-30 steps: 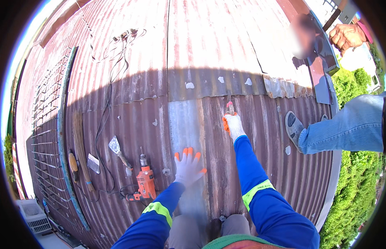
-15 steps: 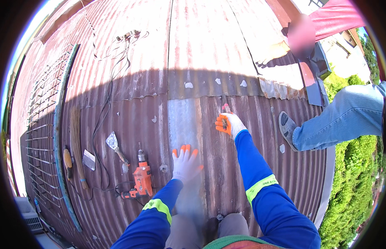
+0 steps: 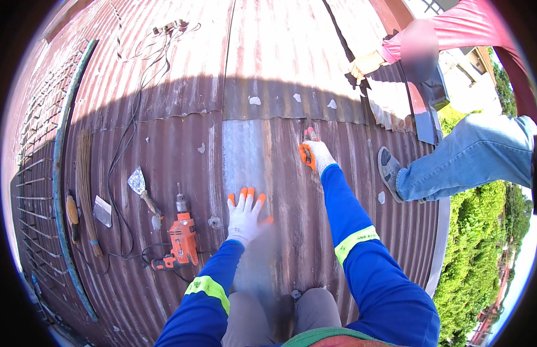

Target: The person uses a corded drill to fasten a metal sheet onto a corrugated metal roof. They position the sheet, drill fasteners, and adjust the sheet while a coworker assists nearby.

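Note:
My left hand (image 3: pixel 243 220), in a white glove with orange fingertips, lies with fingers spread on a pale bare strip (image 3: pixel 243 147) of the brown corrugated roof. Farther ahead and to the right, my right hand (image 3: pixel 316 155) is closed around a narrow scraper-like tool (image 3: pixel 310 135) with a reddish part near its front. The tool's thin dark end points away from me and meets the edge of the overlapping upper sheet (image 3: pixel 280 101). My glove hides most of its handle, so its exact kind is unclear.
An orange drill (image 3: pixel 183 240), a putty knife (image 3: pixel 142 188), a stick broom (image 3: pixel 85 185) and a wooden-handled tool (image 3: pixel 72 214) lie left, near a metal grille (image 3: pixel 40 191). A cable runs among them. At right, another person's hand (image 3: pixel 365 65) touches a sheet seam; their shoe (image 3: pixel 390 173) is near the roof edge.
The view has shifted, so the roof and tools sit farther left and higher. Both my hands keep about the same places on the roof. The dark gap by the other person's hand looks wider.

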Demonstrator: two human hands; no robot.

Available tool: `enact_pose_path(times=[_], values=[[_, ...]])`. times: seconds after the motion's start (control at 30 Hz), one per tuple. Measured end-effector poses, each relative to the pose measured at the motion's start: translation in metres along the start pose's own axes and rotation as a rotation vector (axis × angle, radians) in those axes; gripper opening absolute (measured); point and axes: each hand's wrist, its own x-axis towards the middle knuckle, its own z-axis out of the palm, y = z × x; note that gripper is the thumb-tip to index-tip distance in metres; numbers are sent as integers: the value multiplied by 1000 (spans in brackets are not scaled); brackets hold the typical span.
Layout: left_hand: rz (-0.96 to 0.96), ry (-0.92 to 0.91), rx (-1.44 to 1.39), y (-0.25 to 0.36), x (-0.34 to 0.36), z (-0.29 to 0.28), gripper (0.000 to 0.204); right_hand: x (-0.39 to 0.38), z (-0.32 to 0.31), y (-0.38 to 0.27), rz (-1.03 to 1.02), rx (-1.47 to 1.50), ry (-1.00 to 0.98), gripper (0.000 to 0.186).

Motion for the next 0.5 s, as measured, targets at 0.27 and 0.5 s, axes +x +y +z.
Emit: enact_pose_path(times=[0.27, 0.5], values=[[10, 45, -82, -8, -2, 2, 79, -27, 2, -2, -21, 348, -59, 50], [-1, 81, -146, -14, -5, 5, 74, -21, -1, -14, 51, 148, -50, 20]])
